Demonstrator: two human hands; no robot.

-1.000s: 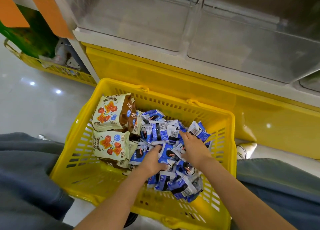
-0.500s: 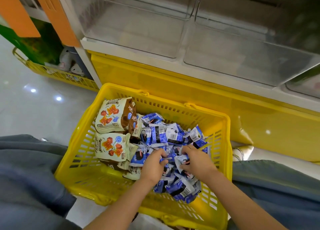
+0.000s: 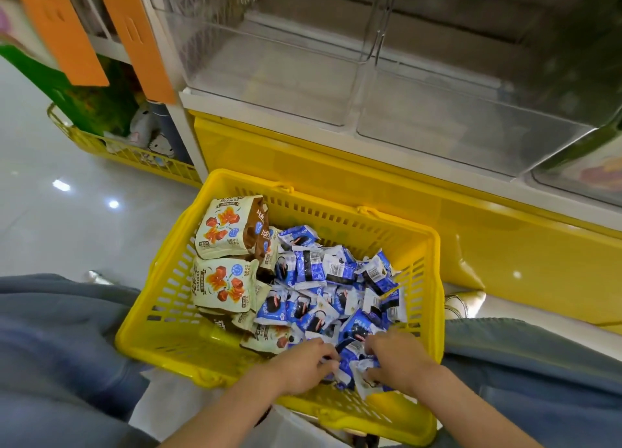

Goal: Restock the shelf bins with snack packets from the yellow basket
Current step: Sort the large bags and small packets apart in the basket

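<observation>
Head camera view, looking down into a yellow basket [image 3: 175,343] on the floor. Inside it, a heap of small blue snack packets [image 3: 323,279] fills the right side and larger cream packets [image 3: 225,228] the left. At the basket's near edge, the left hand [image 3: 303,363] and right hand [image 3: 397,360] both curl their fingers around blue packets. Beyond the basket stand clear shelf bins [image 3: 276,77].
</observation>
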